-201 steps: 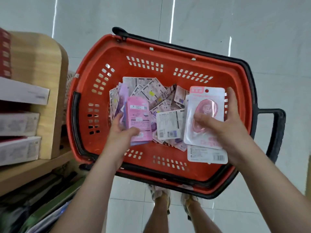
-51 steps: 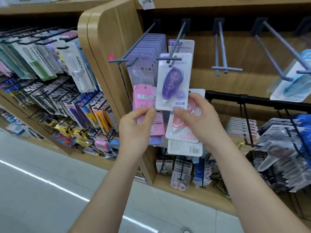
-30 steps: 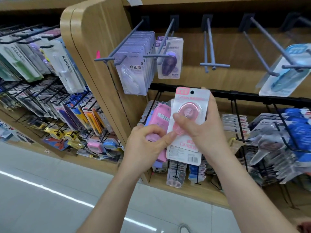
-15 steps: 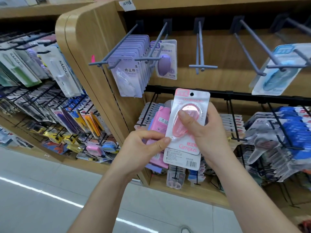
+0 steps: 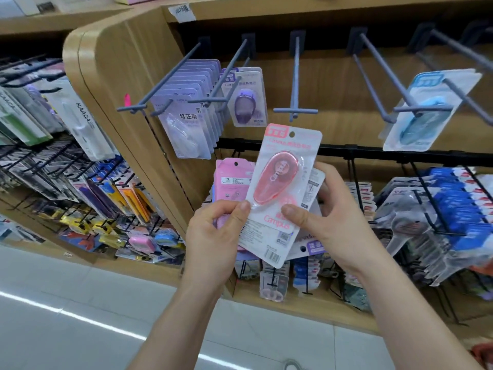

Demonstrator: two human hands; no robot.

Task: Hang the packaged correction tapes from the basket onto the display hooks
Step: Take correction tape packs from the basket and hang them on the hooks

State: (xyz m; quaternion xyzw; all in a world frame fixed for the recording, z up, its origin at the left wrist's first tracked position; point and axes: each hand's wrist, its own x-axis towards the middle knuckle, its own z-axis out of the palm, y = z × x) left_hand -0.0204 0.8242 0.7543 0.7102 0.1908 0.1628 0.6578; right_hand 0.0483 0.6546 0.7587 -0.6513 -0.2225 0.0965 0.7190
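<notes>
Holding a red pack [image 5: 283,182] up in front of the display, the right hand [image 5: 329,217] grips it low down, thumb across the printed front and fingers behind. A second card [image 5: 310,245] is tucked behind it, upside down. The left hand [image 5: 213,236] is closed round a few smaller pink packs [image 5: 232,180], and its thumb touches the red pack's left edge. The pack sits tilted just below an empty hook [image 5: 294,110], its punched hole at the top and free.

It looks light: a thin card with a clear blister, stiff enough to steer but likely to bend or slip if pinched at a corner. Holding it by the lower card, as now, leaves the hole clear for the hook's tip.

Neighbouring hooks carry purple packs [image 5: 186,116] to the left and a blue pack [image 5: 424,110] to the right, all on a wooden panel [image 5: 128,62]. A black rail [image 5: 373,154] below holds more stock, above a pale tiled floor [image 5: 80,316]. The basket is out of view.
</notes>
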